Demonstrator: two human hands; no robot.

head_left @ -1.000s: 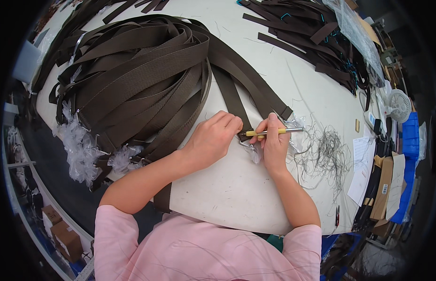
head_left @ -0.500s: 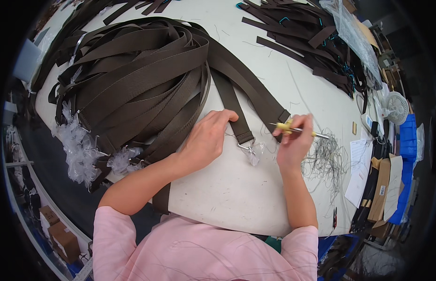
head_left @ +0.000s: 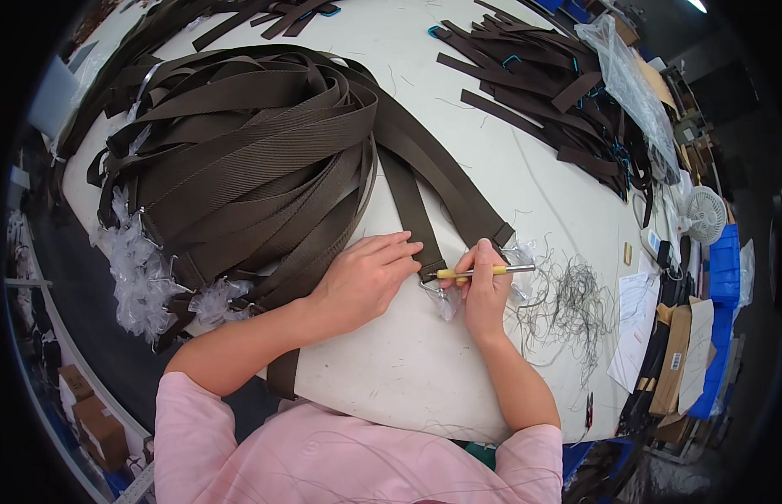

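A bright light [head_left: 697, 5] glows beyond the white table [head_left: 391, 370].

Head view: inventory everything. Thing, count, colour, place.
Wide woven webbing straps: many, dark brown, table left
Crumpled plastic wraps: several, clear, mostly lower left
Narrow ringed straps: many, dark brown and blue, upper right
Plastic sheet: one, clear, upper right
Slim pen-like tool: one, yellow and silver, centre right
Thread tangle: one, grey, table right
Papers: count unclear, white, right
Fan: one, white, right
Plastic bins: count unclear, blue, far right
Cardboard boxes: several, brown, lower left
Tabletop: one, white, centre
Left hand: one, bare, beside wide straps
Right hand: one, bare, grip around pen-like tool
Sleeves: two, pink, bottom
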